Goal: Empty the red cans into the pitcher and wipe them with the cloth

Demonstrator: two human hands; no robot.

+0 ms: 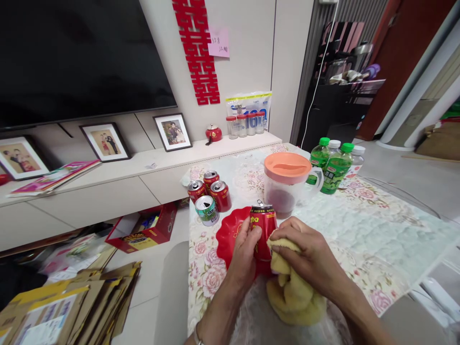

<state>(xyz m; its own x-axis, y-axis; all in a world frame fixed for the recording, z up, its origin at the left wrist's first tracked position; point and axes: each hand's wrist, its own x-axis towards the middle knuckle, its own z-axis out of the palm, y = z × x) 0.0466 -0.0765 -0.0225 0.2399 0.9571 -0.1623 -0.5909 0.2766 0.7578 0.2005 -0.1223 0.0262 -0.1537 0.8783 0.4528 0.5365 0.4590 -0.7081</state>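
Observation:
My left hand (245, 254) is wrapped round a red drink can (263, 225) and holds it upright over a red plate (228, 235). My right hand (309, 256) grips a yellow cloth (293, 294) and presses it against the can's right side. The can's pull tab stands up at its top. Both hands are above the near part of a table covered with a floral cloth (359, 230).
Several opened cans (210, 194) stand at the table's far left. A pitcher with an orange lid (286, 182) is behind the plate, green bottles (332, 165) beyond it. A low white shelf (143, 165) carries framed photos. Flattened cardboard (72, 302) lies on the floor at left.

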